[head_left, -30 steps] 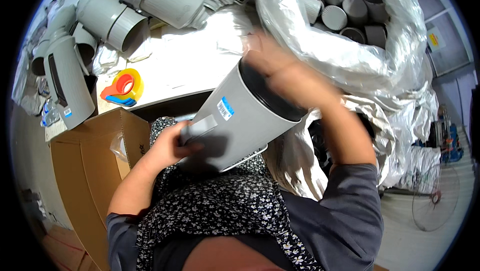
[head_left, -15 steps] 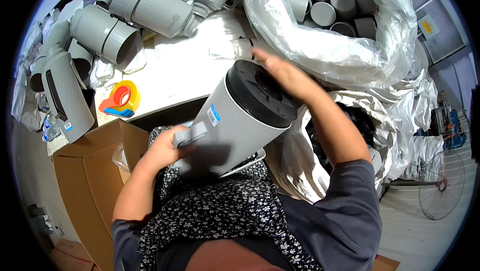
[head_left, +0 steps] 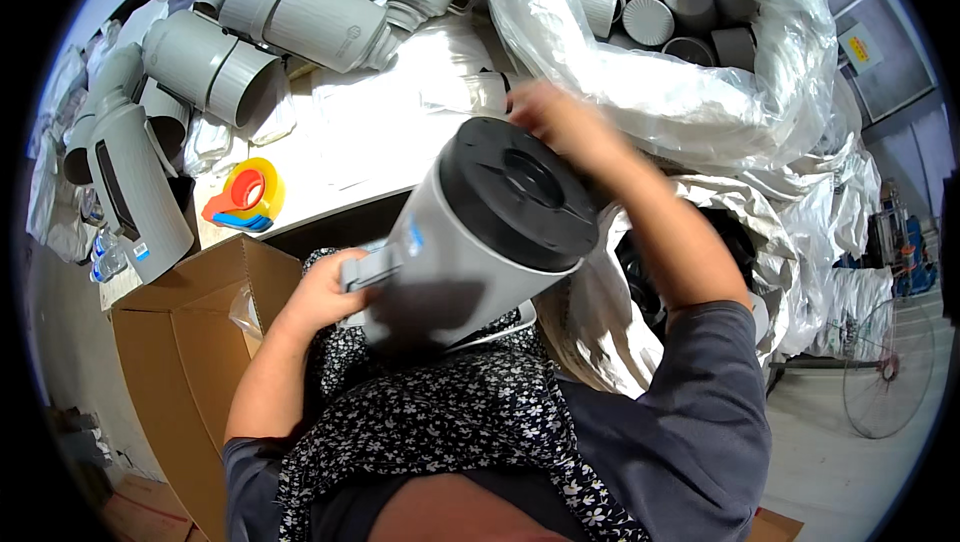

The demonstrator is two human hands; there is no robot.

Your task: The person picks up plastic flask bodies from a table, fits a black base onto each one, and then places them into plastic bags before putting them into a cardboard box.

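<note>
A large grey cylindrical canister (head_left: pixel 450 267) rests tilted over my lap, its top leaning away to the right. A black round lid (head_left: pixel 520 197) with a recessed middle covers the top. My left hand (head_left: pixel 332 290) is closed around the grey handle on the canister's left side. Beyond the lid's far edge is my right hand (head_left: pixel 562 127), its fingers smeared by motion, so what they hold, if anything, cannot be made out. Close to those fingertips, a translucent cylindrical piece with a dark rim (head_left: pixel 485 92) lies on the white table (head_left: pixel 355 147).
Several grey vacuum-like housings (head_left: pixel 300 12) crowd the table's far left. An orange-and-yellow tape roll (head_left: pixel 248 192) lies near its front edge. An open cardboard box (head_left: pixel 190 342) stands at my left. Plastic bagging (head_left: pixel 640 102) around grey cups and a white sack (head_left: pixel 600 342) with black parts are at right.
The canister has turned slightly, so its lid faces me more. My right hand has lifted off toward the far side, its fingers more bent. My left hand stays on the handle.
</note>
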